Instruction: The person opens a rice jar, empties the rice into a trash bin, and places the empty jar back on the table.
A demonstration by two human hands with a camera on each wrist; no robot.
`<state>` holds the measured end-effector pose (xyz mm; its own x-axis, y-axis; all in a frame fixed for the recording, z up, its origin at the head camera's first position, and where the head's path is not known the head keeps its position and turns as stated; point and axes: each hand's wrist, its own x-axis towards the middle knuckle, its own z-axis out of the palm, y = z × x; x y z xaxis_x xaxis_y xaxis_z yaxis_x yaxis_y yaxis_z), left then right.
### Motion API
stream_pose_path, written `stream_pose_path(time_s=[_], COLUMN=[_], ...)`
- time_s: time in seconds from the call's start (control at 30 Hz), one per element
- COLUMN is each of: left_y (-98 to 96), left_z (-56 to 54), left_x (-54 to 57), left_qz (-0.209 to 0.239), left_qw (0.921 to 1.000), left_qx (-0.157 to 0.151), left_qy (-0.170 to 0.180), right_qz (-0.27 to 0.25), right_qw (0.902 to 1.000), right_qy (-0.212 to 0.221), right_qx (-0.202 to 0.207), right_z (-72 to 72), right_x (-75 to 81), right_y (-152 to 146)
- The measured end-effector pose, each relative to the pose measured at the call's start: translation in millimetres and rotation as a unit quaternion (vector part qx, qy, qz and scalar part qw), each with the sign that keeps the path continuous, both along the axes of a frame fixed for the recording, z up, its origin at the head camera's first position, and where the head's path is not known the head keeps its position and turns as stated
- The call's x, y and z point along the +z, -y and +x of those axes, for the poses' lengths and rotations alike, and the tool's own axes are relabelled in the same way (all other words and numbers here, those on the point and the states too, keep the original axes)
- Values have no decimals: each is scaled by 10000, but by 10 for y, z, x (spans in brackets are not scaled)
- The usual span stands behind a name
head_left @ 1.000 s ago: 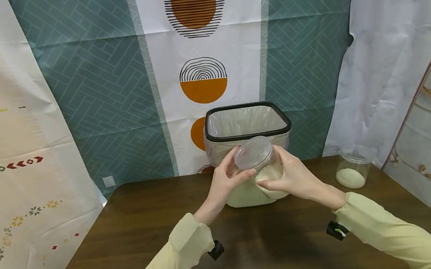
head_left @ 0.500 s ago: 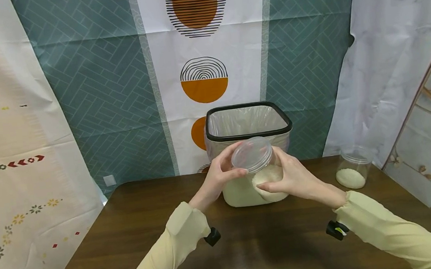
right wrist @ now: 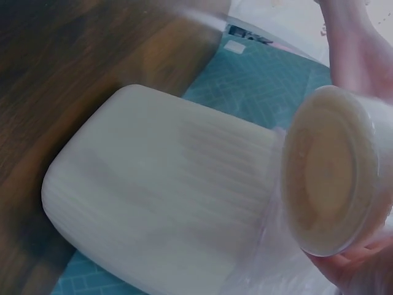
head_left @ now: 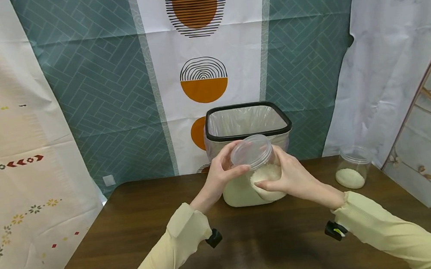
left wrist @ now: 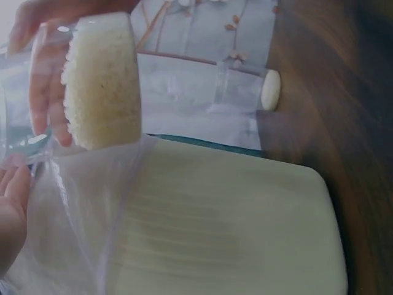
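Observation:
In the head view a clear plastic jar (head_left: 266, 178), partly filled with white rice-like grains, is held tilted in the air before the bin. My right hand (head_left: 294, 178) grips its body from the right, thumb across the front. From the left, my left hand (head_left: 219, 178) pinches the clear screw lid (head_left: 251, 152), thumb on the near edge and fingers behind. The left wrist view has the grains (left wrist: 104, 83) lying inside the jar and part of my left hand (left wrist: 11, 221) at the edge. The jar's round base (right wrist: 328, 172) faces the right wrist camera.
A cream bin (head_left: 241, 195) with a black rim (head_left: 248, 136) and a clear liner stands on the dark wooden table (head_left: 162, 226), right behind the jar. A second lidded jar of white grains (head_left: 350, 178) stands at the back right. Patterned cloths hang around the table.
The left hand has shifted slightly left with its thumb along the lid's near edge, and the jar has leaned a little further left. The right hand keeps its grip.

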<state>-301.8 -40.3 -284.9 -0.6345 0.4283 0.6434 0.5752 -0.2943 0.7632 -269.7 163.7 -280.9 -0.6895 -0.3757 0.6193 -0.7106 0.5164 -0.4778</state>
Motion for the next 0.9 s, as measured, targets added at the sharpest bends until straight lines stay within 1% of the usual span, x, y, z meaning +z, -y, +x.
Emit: stream_pose_path(time_s=[0.2,0.4,0.53,0.6,0.73,0.9], left_y=[-9,-35,-51,-54,-53,-63], left_z=[52,104,113,111,128,279], left_x=[37,27,14,13,40,155], left_qz=[112,236,194,169,158,191], left_qw=[9996,9981,9964,9958,9956,9943], left_qx=[250,564,815,889,914,1025], left_qy=[44,123,114,117,159,213], right_qz=[-58,-16,28,70,97,20], right_qw=[9994,9982,9973,9964,9948,9942], right_qy=[-316,-503,-588,-674,-811,-777], right_qx=[-131,-334,-441,-501,-607,-741], right_z=[26,13,2,-5,-15,-13], right_x=[14,-9,-14,-11,-7,-25], right_y=[41,46,48,52,69,99])
